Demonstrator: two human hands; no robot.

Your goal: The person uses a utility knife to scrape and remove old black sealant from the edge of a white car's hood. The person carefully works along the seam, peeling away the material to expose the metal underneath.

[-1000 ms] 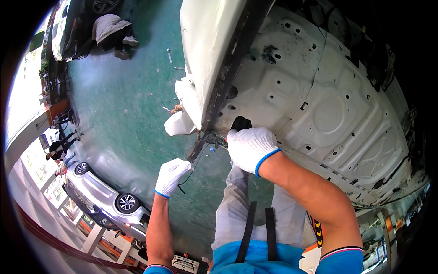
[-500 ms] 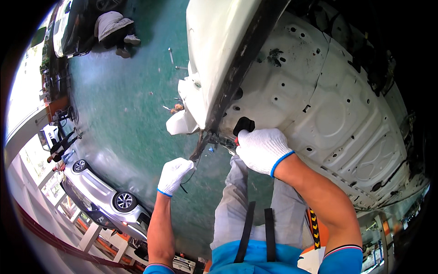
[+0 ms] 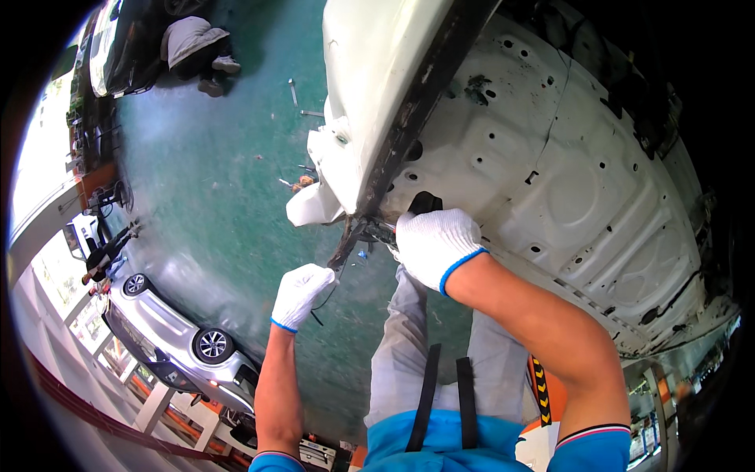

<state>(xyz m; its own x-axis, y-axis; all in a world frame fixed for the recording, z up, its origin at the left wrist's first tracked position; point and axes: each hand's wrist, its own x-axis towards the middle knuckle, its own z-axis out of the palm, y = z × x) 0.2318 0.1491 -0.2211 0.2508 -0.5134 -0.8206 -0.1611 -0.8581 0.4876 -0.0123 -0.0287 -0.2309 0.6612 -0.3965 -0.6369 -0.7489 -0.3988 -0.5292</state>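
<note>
My left hand (image 3: 303, 295), in a white knit glove, is closed at the lower end of a torn, dark strip (image 3: 344, 245) hanging from the corner of a white car body. A thin dark wire (image 3: 324, 303) dangles beside its fingers. My right hand (image 3: 440, 248), gloved the same way, is wrapped round a black hand tool (image 3: 425, 202); its black end sticks out above the fist. A bit of red shows by the fingers, but the fist hides most of the tool, so its kind is unclear. The right fist is near the dark, broken corner joint (image 3: 377, 230).
The white outer panel (image 3: 366, 86) rises ahead, and a large white pressed-metal panel with holes (image 3: 566, 173) spreads to the right. Loose metal bars (image 3: 293, 93) lie on the green floor (image 3: 212, 157). A silver car (image 3: 173, 330) stands left; a person (image 3: 197, 51) crouches far left.
My right hand with the tool has moved slightly left and nearer the corner joint, its wrist turning. The left hand has barely moved.
</note>
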